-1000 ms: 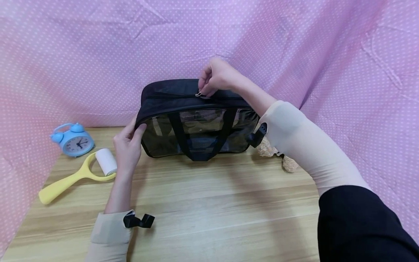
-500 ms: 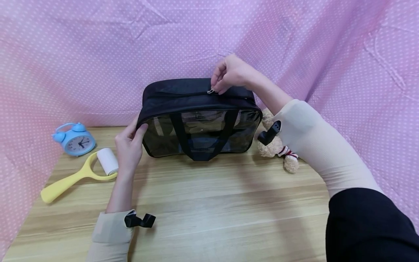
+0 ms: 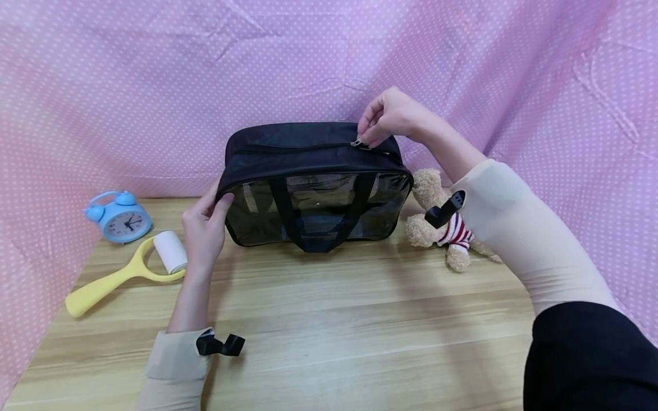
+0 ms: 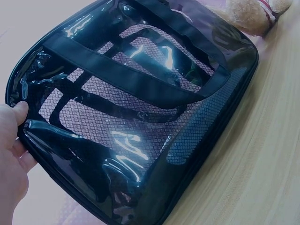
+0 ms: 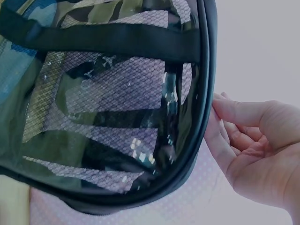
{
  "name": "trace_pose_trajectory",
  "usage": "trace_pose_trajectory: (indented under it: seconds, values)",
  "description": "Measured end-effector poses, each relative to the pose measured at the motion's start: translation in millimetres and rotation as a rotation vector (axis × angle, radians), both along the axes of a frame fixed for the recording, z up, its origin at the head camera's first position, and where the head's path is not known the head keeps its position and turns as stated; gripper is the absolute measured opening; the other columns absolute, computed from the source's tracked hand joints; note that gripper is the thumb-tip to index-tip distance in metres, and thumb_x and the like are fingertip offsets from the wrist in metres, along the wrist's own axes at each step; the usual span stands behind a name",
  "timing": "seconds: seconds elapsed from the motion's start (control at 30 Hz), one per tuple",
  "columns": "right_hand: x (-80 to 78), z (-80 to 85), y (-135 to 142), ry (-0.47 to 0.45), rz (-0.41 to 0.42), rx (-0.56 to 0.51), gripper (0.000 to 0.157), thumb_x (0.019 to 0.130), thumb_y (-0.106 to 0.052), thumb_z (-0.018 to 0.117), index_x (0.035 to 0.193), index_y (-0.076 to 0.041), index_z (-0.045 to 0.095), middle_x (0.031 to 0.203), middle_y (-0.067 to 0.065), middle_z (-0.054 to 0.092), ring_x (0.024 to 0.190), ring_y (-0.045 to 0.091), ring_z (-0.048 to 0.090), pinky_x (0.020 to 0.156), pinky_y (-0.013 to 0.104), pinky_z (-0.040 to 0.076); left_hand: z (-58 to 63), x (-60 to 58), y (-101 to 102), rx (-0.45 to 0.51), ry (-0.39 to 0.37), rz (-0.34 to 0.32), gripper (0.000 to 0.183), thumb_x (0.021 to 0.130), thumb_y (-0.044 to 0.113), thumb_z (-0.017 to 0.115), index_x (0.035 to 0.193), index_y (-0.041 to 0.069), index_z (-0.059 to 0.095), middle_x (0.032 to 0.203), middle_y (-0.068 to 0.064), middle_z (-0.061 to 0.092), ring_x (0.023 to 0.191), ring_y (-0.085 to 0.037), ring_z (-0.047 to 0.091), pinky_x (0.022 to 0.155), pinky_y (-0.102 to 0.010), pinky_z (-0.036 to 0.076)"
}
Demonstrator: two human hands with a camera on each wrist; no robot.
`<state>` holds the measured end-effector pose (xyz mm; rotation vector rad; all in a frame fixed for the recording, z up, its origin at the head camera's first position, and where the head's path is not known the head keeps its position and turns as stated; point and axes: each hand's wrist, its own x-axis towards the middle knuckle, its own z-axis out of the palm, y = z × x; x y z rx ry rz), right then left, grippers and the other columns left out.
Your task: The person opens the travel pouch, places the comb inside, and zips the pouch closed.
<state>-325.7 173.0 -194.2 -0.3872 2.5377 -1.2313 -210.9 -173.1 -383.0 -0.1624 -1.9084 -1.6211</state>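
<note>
A black bag [image 3: 319, 205] with a see-through front and a dark strap handle [image 3: 315, 245] stands upright on the table. My left hand [image 3: 204, 228] grips its upper left corner, thumb in front and fingers behind; the left wrist view shows this hand [image 4: 13, 150] at the bag's edge. On top, my right hand [image 3: 393, 117] pinches the metal zipper pull [image 3: 357, 142] toward the right end of the zipper. In the right wrist view, the bag's edge hides the pull from sight, and the right hand [image 5: 262, 145] shows beside that edge.
A blue alarm clock [image 3: 123, 220] and a yellow lint roller [image 3: 113, 282] with a white roll lie on the left of the table [image 3: 329, 319]. Right of the bag, a teddy bear [image 3: 421, 229] in a striped top lies partly behind my right arm. Pink dotted cloth [image 3: 288, 57] hangs behind.
My right hand has drawn the zipper pull rightward along the bag's top. More of the teddy bear shows as the arm moved right. The left hand keeps its grip on the corner.
</note>
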Motion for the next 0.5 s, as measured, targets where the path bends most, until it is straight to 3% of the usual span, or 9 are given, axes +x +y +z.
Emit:
trace_pose_trajectory:
  seconds: [0.5]
  values:
    - [0.0, -11.1, 49, -0.008, -0.075, -0.007, 0.01, 0.087, 0.003, 0.077, 0.087, -0.007, 0.076, 0.074, -0.003, 0.077, 0.068, 0.011, 0.075, 0.072, 0.024, 0.063, -2.4, -1.2, -1, -0.001, -0.003, 0.009, 0.033, 0.1, 0.013, 0.067, 0.132, 0.02, 0.07, 0.134, -0.007, 0.069, 0.116, 0.004, 0.066, 0.097, -0.012, 0.052]
